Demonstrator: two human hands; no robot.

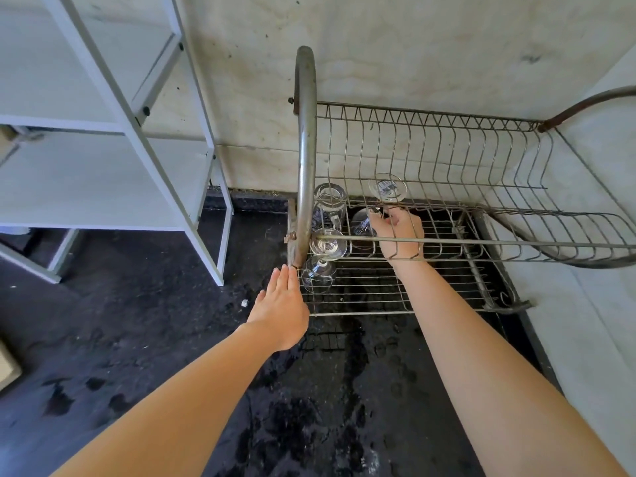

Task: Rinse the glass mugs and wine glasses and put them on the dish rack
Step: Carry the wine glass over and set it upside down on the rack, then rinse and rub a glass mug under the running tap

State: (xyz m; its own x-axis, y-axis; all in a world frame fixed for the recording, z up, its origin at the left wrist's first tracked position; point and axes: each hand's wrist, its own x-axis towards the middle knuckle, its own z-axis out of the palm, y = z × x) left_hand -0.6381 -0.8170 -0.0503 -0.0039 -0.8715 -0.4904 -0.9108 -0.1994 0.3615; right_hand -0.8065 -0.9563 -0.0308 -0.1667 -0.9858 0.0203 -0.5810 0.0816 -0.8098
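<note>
Right hand [399, 232] closed around the stem of an upturned wine glass [382, 204] on the dish rack's [395, 297] lower tier, beside a glass mug [329, 208]. Left hand [280, 311] open, empty, steadying the rack edge. Best lowered rim-first onto wires, then released gently.

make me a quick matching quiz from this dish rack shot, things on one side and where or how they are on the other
Things:
1. right hand
2. left hand
3. glass mug
4. white shelf unit

States:
A. flat against the rack's front left corner, holding nothing
B. upside down at the rack's back left
C. stands on the dark counter, left of the rack
D. grips the stem of an upturned wine glass

Pairs: 1-D, 2-A, 3-B, 4-C
</note>
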